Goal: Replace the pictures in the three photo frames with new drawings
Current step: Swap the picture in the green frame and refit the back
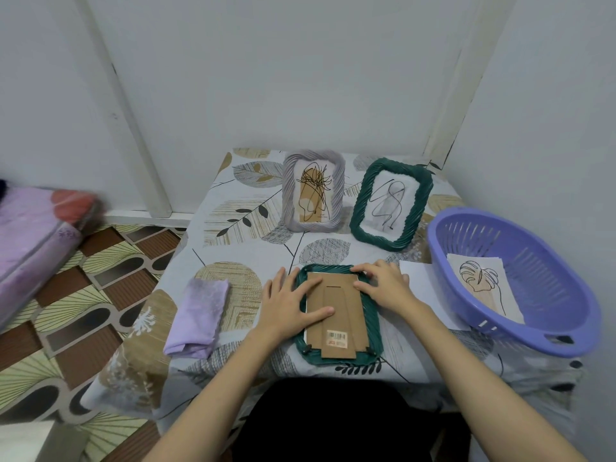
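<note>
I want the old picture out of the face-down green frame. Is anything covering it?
Yes: the cardboard backing lies over it inside the green frame, with both the left hand and right hand resting on it.

One head-worn wide-angle view looks forward and steeply down from close above the near edge of the desk (233,208), facing the wall corner behind it.

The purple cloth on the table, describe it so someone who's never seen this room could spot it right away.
On the leaf-patterned tablecloth, look near the front edge, left of the face-down green frame under both hands. The purple cloth lies there folded into a soft oblong. It is the only fabric item on the table, and paler than the purple basket on the right.
</note>
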{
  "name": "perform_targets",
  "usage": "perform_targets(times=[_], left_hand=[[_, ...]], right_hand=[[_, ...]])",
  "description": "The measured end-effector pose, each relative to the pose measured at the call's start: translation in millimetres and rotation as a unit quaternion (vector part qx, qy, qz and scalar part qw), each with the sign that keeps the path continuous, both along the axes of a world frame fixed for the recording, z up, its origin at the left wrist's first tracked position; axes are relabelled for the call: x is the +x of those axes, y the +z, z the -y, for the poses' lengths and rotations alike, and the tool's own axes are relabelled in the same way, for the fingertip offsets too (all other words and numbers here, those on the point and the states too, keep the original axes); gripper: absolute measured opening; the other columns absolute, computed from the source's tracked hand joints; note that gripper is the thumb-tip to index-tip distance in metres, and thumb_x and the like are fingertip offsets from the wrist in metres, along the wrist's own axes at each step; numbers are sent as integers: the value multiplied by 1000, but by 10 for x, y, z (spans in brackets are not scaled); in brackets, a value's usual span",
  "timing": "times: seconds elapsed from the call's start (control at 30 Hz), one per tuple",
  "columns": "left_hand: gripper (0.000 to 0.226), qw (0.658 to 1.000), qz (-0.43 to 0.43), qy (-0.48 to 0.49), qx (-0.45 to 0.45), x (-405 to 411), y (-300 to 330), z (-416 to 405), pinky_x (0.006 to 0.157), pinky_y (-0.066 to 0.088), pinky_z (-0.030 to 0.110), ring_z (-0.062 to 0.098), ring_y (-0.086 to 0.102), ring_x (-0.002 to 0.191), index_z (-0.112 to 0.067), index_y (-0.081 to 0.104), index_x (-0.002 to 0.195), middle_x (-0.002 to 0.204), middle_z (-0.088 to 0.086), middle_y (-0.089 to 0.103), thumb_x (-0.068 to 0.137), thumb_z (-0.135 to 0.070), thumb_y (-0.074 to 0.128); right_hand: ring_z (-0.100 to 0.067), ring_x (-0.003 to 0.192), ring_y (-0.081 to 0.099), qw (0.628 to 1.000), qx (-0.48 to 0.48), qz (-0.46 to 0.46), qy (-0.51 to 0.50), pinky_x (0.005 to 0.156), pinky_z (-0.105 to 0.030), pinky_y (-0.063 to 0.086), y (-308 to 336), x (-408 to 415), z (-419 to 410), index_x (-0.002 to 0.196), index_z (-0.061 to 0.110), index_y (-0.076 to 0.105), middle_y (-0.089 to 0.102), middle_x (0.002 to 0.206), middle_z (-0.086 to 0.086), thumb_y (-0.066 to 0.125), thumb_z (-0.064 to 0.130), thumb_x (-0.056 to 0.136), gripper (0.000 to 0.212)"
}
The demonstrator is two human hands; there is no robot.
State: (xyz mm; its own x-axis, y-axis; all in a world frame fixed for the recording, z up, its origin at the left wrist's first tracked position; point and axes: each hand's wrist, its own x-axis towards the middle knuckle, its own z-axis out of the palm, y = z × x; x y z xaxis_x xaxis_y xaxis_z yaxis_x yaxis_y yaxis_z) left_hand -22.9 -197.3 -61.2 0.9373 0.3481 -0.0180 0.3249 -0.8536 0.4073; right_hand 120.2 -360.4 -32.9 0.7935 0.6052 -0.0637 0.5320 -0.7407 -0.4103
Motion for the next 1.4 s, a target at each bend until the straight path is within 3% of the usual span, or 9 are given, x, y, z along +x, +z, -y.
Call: perform_targets(times=[0.23,0.37,0.47,0.6,0.67,0.8,1.0,1.2,1.4], left_hand=[[89,1000,-2,3,1,-2,-6,2,114,2,43,23,0,144,-54,26,134,156,-2,13,53,-89,17],[89,1000,-3,1,-5,1,6,8,114,2,43,24,0,144,-54,27,134,155,-2,13,53,-89,17],[84,999,13,10,-34,30,17,-35,114,7,43,24,6,142,-52,31,134,154,-1,18,57,-87,23],[90,997,48,59,-15,116,20,-145,108,18,40,25,20,136,-44,31,136,148,-1,30,57,-84,18],[80,997,31,63,-20,165,40,-182,107,18,40,25,20,134,-46,39,131,145,-1,33,61,-84,29],[56,997,8,60,-43,249,86,-225,104,18,40,24,19,134,-48,44,127,144,-2,32,75,-66,56],[52,996,19,55,-63,255,99,-252,102,19,40,22,20,131,-48,48,122,140,-3,35,74,-63,60],[38,997,3,41,-70,279,133,-272,101,18,41,21,20,131,-48,52,109,138,-4,34,74,-62,60],[50,998,29,31,-55,222,111,-247,100,20,39,23,22,131,-50,45,122,139,-3,36,76,-63,57]], right_hand=[[-19,116,39,998,50,24,-30,89,-39,28,-100,-96,46,122,39,56,52,110,3,52,42,90,32],[-19,121,39,993,102,5,-62,96,-40,27,-158,-205,86,136,37,41,52,124,4,51,49,88,51],[-16,125,37,994,91,31,-49,101,-38,24,-245,-304,107,135,34,42,50,128,4,52,57,84,57],[-13,123,40,992,103,42,-53,101,-34,23,-295,-346,110,128,31,51,52,125,7,30,76,67,79],[-12,123,39,992,108,46,-55,101,-33,22,-319,-337,116,127,32,52,52,124,8,22,78,62,85],[-12,124,40,990,111,57,-60,103,-34,22,-354,-332,118,127,33,54,52,127,8,23,77,63,84],[-12,124,41,988,129,58,-65,106,-36,22,-385,-341,117,126,32,55,52,127,7,24,76,64,82],[-12,124,40,988,131,55,-68,107,-37,21,-385,-342,117,126,32,56,53,127,7,37,70,72,68],[-12,124,40,987,135,61,-68,107,-37,20,-411,-330,125,127,31,55,52,128,6,52,59,83,52]])
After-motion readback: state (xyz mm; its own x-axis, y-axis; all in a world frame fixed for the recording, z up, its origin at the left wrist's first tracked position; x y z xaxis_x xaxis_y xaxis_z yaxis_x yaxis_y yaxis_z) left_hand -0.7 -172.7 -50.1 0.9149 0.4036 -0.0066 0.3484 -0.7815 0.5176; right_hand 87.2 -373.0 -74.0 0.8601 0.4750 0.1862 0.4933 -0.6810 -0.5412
